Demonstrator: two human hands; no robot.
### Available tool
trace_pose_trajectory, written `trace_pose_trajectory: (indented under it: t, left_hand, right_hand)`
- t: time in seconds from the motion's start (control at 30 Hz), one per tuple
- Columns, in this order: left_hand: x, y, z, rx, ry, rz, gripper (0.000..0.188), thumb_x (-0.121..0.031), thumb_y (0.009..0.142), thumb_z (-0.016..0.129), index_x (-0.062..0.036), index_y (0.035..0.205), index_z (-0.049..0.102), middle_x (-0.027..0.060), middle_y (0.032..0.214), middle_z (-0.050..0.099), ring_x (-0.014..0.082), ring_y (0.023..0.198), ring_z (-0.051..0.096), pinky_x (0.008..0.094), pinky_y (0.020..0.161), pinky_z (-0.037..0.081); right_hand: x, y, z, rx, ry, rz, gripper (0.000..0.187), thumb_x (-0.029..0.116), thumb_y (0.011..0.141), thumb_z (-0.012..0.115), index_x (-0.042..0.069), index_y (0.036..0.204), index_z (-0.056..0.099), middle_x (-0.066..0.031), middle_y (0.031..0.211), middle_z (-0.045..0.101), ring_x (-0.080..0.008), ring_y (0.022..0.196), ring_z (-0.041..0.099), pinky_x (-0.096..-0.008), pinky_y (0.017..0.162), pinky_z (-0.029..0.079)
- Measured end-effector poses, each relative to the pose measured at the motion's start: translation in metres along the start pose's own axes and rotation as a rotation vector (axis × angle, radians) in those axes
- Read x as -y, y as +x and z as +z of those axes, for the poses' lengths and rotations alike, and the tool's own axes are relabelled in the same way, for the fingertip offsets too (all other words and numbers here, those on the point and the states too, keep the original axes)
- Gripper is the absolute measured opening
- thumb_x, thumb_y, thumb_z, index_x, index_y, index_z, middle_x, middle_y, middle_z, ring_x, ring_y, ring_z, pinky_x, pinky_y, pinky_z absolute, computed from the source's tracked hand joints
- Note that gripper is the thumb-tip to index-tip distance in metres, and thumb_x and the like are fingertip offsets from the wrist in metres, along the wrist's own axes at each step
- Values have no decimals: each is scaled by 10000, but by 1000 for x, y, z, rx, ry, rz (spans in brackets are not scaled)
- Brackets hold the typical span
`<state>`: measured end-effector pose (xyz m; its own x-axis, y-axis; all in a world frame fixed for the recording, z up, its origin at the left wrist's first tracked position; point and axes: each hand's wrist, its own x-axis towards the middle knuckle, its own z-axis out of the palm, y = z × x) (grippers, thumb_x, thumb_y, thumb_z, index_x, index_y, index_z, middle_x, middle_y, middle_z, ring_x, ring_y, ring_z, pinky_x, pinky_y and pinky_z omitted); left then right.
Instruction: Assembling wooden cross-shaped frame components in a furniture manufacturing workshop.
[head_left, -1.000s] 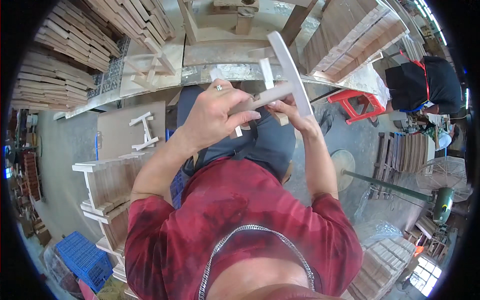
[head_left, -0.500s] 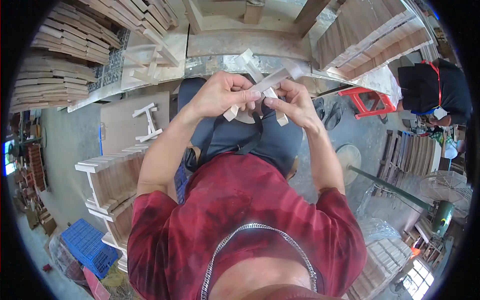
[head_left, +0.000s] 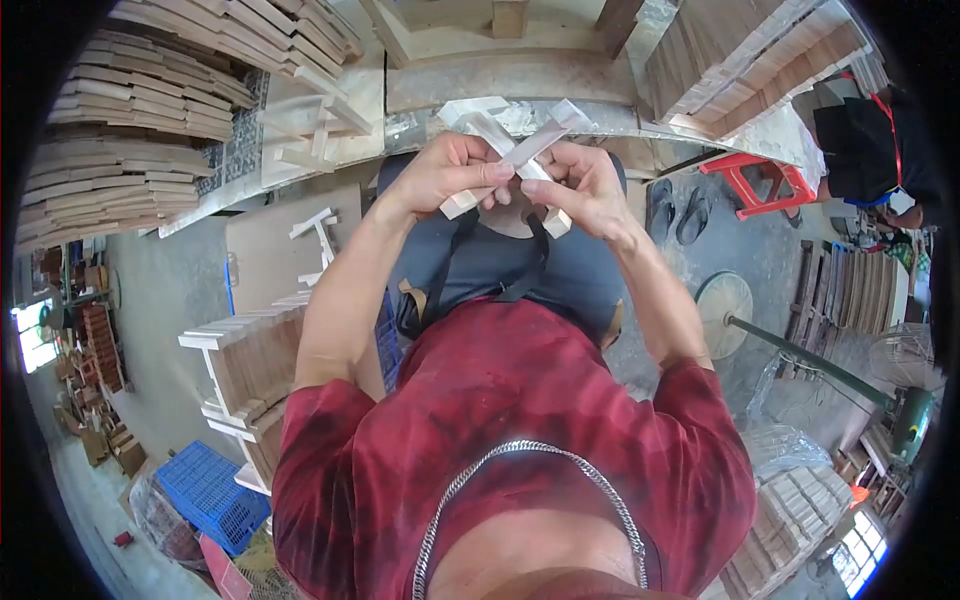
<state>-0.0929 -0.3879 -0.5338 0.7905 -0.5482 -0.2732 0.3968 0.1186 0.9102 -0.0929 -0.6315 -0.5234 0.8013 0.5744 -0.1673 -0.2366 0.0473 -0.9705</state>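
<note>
Two pale wooden strips cross in an X above my lap. My left hand [head_left: 440, 182] pinches the near end of one wooden strip [head_left: 548, 134], which slants up to the right. The other wooden strip [head_left: 488, 130] slants up to the left, and my right hand [head_left: 590, 195] grips it near its lower end. Thumbs and fingers of both hands meet close to the crossing, so the joint itself is partly covered. Whether the strips are fitted together or only touching, I cannot tell.
A workbench edge [head_left: 400, 135] runs just beyond my hands. Stacked wooden slats [head_left: 140, 85] fill its left, beside a small wooden frame [head_left: 325, 130]; more boards [head_left: 735, 60] stand at right. A red stool [head_left: 765, 185], slippers [head_left: 675, 212], a fan [head_left: 725, 310] and a person [head_left: 865, 150] are rightward.
The right-slanting strip's far end has swung up and away from me, and its blur is gone. Both hands keep their hold close together. The whole view has shifted slightly.
</note>
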Motion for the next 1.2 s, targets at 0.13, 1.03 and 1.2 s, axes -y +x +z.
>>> trace_pose_trajectory:
  t: [0.13, 1.03, 1.2]
  left_hand:
    - [-1, 0, 8, -128, 55, 21, 262, -188, 910, 757, 23, 1048, 688, 93, 883, 731, 118, 699, 675, 265, 638, 527]
    - [-8, -2, -9, -329, -293, 132, 285, -187, 913, 743, -1, 1117, 671, 84, 998, 720, 147, 840, 704, 270, 705, 568]
    - [2, 19, -35, -264, -320, 63, 368, -229, 929, 729, 26, 1184, 657, 110, 1045, 718, 171, 941, 697, 277, 839, 545]
  right_hand:
    - [-20, 9, -7, 2, -20, -39, 245, 147, 911, 741, -37, 1059, 676, -45, 824, 707, -73, 697, 622, -233, 606, 477]
    - [26, 8, 10, -69, -819, -588, 523, 255, 807, 816, -31, 1217, 664, -164, 999, 664, -303, 912, 615, -388, 855, 496]
    - [-1, 31, -6, -305, -922, -396, 279, 183, 839, 788, -47, 957, 684, -138, 784, 664, -259, 784, 627, -377, 676, 493]
